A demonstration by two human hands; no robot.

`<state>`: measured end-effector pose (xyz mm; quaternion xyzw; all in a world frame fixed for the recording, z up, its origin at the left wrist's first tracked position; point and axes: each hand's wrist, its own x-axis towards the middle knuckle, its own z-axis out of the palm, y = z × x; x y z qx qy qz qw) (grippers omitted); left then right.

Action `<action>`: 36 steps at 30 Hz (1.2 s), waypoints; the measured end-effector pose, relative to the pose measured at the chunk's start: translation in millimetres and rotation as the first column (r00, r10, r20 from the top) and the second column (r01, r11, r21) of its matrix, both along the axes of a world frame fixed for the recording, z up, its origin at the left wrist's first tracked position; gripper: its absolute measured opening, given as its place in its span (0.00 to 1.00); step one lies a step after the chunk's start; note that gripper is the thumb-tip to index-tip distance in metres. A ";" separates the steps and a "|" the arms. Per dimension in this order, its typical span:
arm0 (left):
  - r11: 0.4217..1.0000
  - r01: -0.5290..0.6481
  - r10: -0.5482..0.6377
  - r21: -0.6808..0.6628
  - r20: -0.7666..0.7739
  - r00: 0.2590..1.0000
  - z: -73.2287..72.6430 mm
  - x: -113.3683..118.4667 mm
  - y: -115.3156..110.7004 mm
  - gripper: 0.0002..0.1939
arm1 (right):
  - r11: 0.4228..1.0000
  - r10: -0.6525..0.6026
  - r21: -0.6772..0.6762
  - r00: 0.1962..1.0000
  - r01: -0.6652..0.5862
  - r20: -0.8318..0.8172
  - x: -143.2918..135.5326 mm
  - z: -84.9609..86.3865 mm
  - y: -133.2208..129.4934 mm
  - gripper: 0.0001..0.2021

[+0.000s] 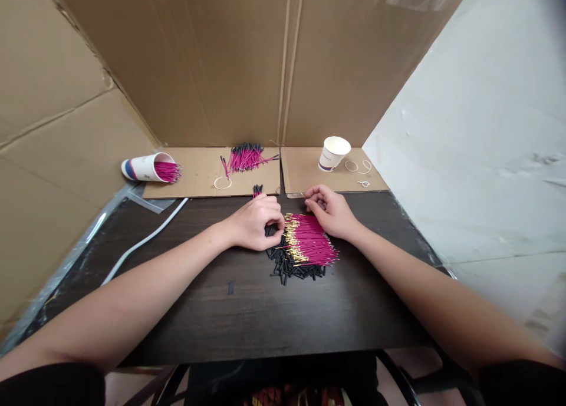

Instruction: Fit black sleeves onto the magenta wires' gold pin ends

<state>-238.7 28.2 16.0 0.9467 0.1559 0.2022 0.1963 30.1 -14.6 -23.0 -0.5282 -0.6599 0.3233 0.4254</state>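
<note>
My left hand [260,222] is closed, thumb and forefinger pinched over the left edge of a heap of short black sleeves [287,271]. What the pinch holds is hidden. Black-capped magenta wires [257,190] stick out just beyond its knuckles; whether the hand grips them I cannot tell. My right hand [327,210] has its fingertips closed on a thin wire with a gold tip [302,194], most of it hidden by the fingers. Between the hands a pile of magenta wires [312,239] lies over the sleeves, gold ends facing left.
On cardboard at the back lie a pile of black-capped magenta wires [246,157] and a white rubber band [223,183]. A tipped paper cup [144,167] holds more wires at left. An upright paper cup [333,154] and loose bands [364,167] are at right. A white cable [145,241] crosses the left.
</note>
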 end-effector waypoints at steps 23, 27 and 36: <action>1.000 0.022 -0.022 0.012 0.002 1.000 1.1 1.1 -1.5 0.04 | 1.000 0.000 0.002 1.000 0.000 0.003 -0.5 2.0 -1.3 0.07; 0.999 0.030 -0.030 0.025 -0.006 1.000 1.6 0.4 -1.2 0.04 | 1.000 -0.002 0.001 1.000 0.002 -0.001 -0.5 1.6 -1.2 0.07; 0.999 0.010 -0.006 0.044 -0.090 0.996 4.8 -1.6 -3.6 0.02 | 1.000 0.002 0.001 1.000 -0.002 -0.005 -0.8 1.9 -0.9 0.08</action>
